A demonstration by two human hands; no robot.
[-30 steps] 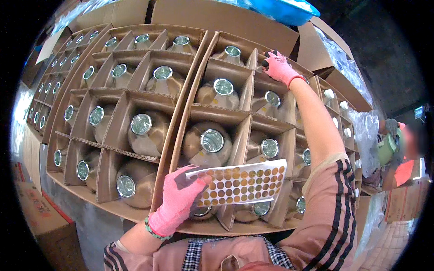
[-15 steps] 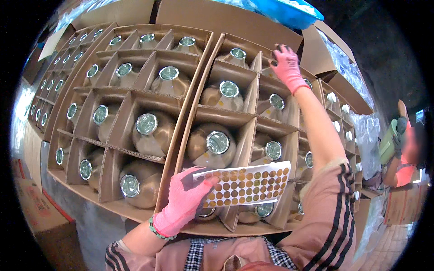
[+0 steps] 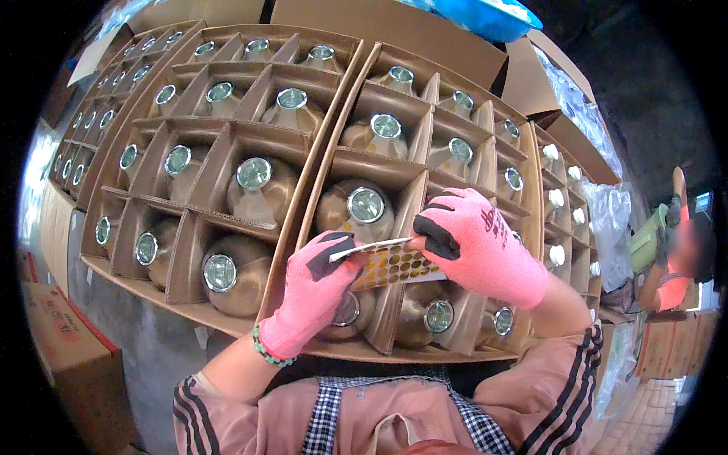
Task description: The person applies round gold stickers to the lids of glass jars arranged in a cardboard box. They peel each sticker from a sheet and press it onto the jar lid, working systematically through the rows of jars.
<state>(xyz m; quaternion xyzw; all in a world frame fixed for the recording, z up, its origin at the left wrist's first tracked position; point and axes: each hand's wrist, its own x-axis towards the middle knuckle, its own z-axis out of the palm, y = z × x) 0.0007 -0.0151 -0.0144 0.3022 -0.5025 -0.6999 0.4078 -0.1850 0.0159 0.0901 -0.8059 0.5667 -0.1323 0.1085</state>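
Both hands wear pink gloves with dark fingertips and meet over the near middle of a divided carton point(image 3: 425, 189). The left hand point(image 3: 315, 299) comes up from the lower edge, wrist bent, with a green bead band at the cuff; its thumb and fingers are closed on the left end of a sticker sheet point(image 3: 394, 265). The right hand point(image 3: 478, 243) enters from the lower right, forearm in a pink sleeve with dark stripes, back of the hand turned up toward the camera. Its fingers are curled down onto the sheet's upper right edge; whether they pinch the sheet or a single sticker cannot be told. The sheet is a pale strip carrying close rows of small round gold-brown stickers, held roughly level between the two hands and tilted slightly, its right part hidden under the right hand. It hangs just above the carton's front cells, not resting on them. Each cell holds one brown bottle point(image 3: 365, 206) with a round silver cap facing up. A second carton point(image 3: 227, 144) of the same kind lies touching on the left, with further cartons beyond it. White-capped bottles point(image 3: 557, 199) fill the carton to the right. Another person point(image 3: 679, 258) stands at the far right edge, well apart.
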